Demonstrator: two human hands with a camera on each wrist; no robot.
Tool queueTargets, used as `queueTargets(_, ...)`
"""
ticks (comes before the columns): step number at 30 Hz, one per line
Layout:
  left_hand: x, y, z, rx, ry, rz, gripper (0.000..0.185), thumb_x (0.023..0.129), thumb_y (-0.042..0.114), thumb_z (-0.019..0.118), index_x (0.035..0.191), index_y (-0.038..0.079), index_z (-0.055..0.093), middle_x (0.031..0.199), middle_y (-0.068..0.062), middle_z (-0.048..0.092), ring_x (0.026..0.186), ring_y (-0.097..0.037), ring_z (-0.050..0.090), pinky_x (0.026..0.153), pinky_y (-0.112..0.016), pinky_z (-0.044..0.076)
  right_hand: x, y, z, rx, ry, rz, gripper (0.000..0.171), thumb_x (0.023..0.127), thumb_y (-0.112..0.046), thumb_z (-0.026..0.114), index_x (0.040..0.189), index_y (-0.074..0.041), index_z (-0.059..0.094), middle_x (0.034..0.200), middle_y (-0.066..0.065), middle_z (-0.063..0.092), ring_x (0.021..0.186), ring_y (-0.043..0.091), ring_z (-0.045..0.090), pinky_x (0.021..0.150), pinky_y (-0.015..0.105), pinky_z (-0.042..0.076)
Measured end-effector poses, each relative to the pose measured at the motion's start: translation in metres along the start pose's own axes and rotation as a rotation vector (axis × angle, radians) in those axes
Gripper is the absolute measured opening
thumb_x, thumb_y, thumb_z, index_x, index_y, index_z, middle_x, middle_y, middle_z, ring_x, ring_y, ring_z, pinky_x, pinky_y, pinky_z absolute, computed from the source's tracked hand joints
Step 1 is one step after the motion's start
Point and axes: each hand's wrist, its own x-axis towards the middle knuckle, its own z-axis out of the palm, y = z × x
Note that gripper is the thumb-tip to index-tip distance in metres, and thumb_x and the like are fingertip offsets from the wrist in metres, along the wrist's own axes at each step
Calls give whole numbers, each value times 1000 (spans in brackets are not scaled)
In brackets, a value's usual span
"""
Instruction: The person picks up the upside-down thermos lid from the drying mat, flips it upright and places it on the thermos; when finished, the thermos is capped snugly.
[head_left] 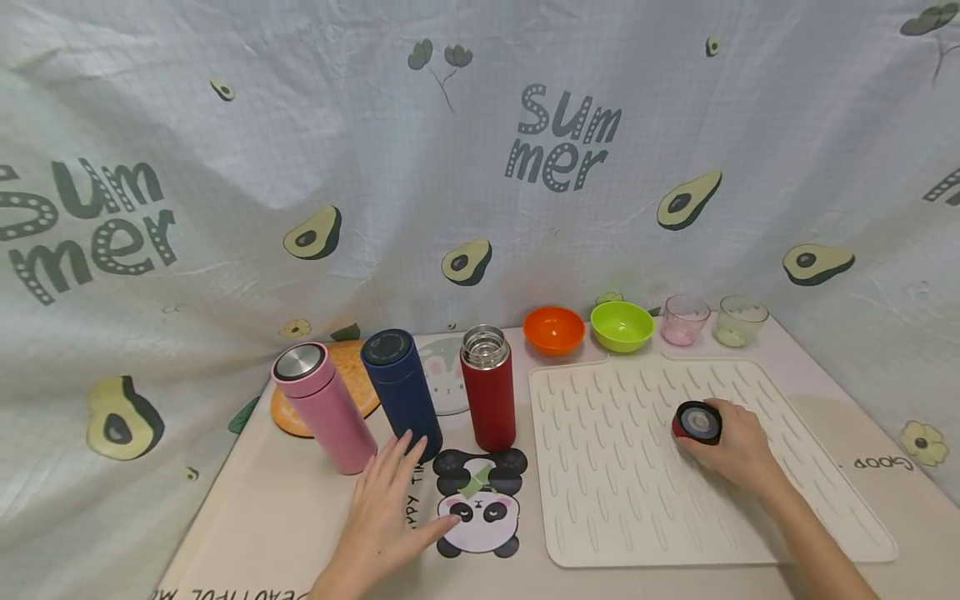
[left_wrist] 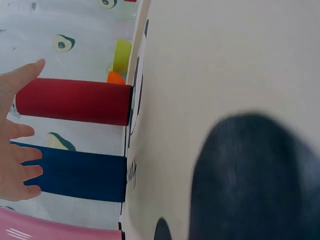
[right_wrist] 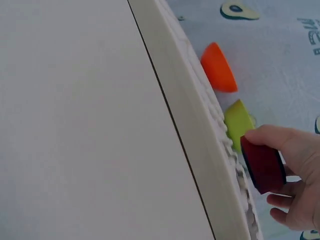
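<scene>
My right hand (head_left: pixel 738 446) grips a red bottle lid (head_left: pixel 699 422) over the cream ridged mat (head_left: pixel 600 467), its dark round inner side facing up. The lid (right_wrist: pixel 262 165) shows its red side between thumb and fingers in the right wrist view. An uncapped red thermos (head_left: pixel 491 400) stands upright with its steel mouth showing. Left of it are a capped blue thermos (head_left: pixel 405 392) and a capped pink thermos (head_left: pixel 330 417). My left hand (head_left: pixel 386 508) is spread, fingertips overlapping the base of the blue thermos in the head view, and holds nothing.
Along the back stand an orange bowl (head_left: pixel 553 331), a green bowl (head_left: pixel 622 326), a pink glass (head_left: pixel 684 320) and a pale green glass (head_left: pixel 740 321). A printed cloth (head_left: pixel 420 167) hangs behind the table. Panda and orange-slice prints mark the tabletop.
</scene>
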Motion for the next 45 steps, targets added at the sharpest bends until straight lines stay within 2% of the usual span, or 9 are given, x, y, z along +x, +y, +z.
queueTargets(9,7,19,6,-65,2,25,73,72,45,72,132,12,47,127,-8,50,119,-27,43,98,-53,32,3,-56,14,101,44,-160,70,63,-16,83,117,8,45,104,24,53,98,39,44,80,53,38)
queueTargets(15,14,34,9,-173,-136,4,66,80,48,64,133,13,46,128,-6,50,117,-25,46,93,-54,38,-5,-100,24,135,100,-385,73,56,-19,86,116,2,49,103,11,55,97,25,46,79,41,39)
queueTargets(21,21,47,18,-267,-260,-8,64,83,53,57,133,14,46,129,-6,50,119,-25,45,90,-54,41,-18,-141,33,172,77,-546,74,58,-27,84,118,-2,51,106,2,53,99,17,45,82,33,39)
queueTargets(23,23,50,21,-359,-315,-19,64,85,54,53,134,13,44,127,-5,52,119,-25,46,90,-52,42,-22,-153,36,189,54,-584,72,59,-29,83,119,-4,51,108,-1,52,100,14,45,83,31,40)
queueTargets(28,26,58,30,-750,-473,-72,56,93,44,46,134,5,42,119,-7,57,113,-23,52,91,-40,44,-33,-179,40,233,-7,-674,71,62,-30,82,120,-6,50,110,-4,50,102,12,43,85,29,42)
queueTargets(30,26,61,32,-861,-508,-101,51,93,39,49,130,3,45,117,-7,58,109,-21,55,90,-34,45,-36,-186,41,249,-12,-710,71,62,-30,82,120,-5,50,108,-3,50,101,14,43,85,29,42)
queueTargets(35,27,67,35,-960,-530,-187,43,89,33,59,120,3,53,110,-4,60,98,-16,58,86,-30,47,-42,-196,41,251,-7,-738,70,63,-31,81,120,-5,50,109,-1,50,101,14,43,85,28,42)
queueTargets(41,28,65,35,-993,-557,-242,44,86,31,64,119,3,54,107,-4,60,96,-17,58,87,-33,47,-45,-198,40,254,-17,-731,73,64,-33,81,123,-6,49,112,-2,49,104,14,43,87,28,42)
queueTargets(45,29,63,30,-959,-527,-242,47,85,34,64,121,5,53,109,-3,61,99,-20,56,90,-42,44,-44,-197,40,290,-14,-708,73,67,-36,79,127,-10,46,117,-3,48,107,12,41,90,24,40)
